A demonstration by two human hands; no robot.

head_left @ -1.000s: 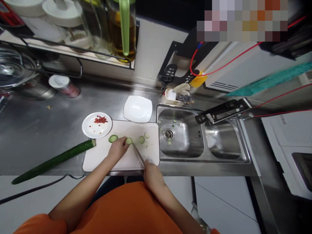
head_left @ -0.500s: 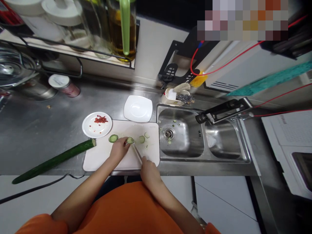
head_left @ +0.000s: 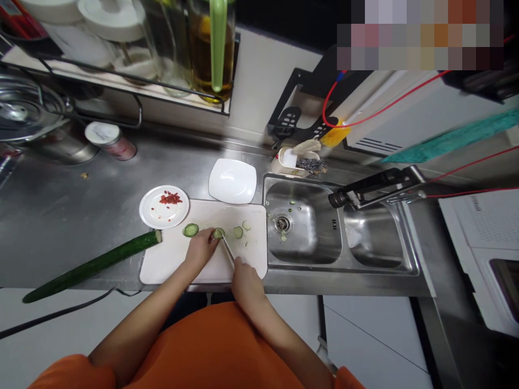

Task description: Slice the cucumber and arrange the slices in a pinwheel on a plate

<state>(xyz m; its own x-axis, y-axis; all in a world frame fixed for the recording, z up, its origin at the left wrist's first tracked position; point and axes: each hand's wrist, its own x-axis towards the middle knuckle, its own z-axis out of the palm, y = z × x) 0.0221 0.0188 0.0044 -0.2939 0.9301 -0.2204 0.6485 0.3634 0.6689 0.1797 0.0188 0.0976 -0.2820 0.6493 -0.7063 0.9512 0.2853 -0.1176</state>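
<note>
My left hand [head_left: 201,247] pinches a small round cucumber piece [head_left: 219,233] over the white cutting board [head_left: 166,266]. My right hand [head_left: 246,281] is wrapped round the handle of a knife [head_left: 228,249], its blade tip touching or right beside that piece. Left of my fingers lies a larger cucumber slice [head_left: 190,230] with a dark green rim. A thin cucumber slice [head_left: 238,232] and a pale sliver rest on the right part of the board. A long cucumber [head_left: 95,265], cut at one end, lies on the counter with that end over the board's left edge.
A white plate [head_left: 146,208] with small red pieces touches the board's upper left. Behind the board sits a square white dish [head_left: 232,181]. To the right is a double sink [head_left: 302,243] with scraps near the drain. A rack [head_left: 162,91] holding jars and bottles overhangs the back left.
The view has shifted slightly, so everything sits a little further right. My right hand and the knife handle have moved slightly left relative to the board; my left hand still pinches the piece.
</note>
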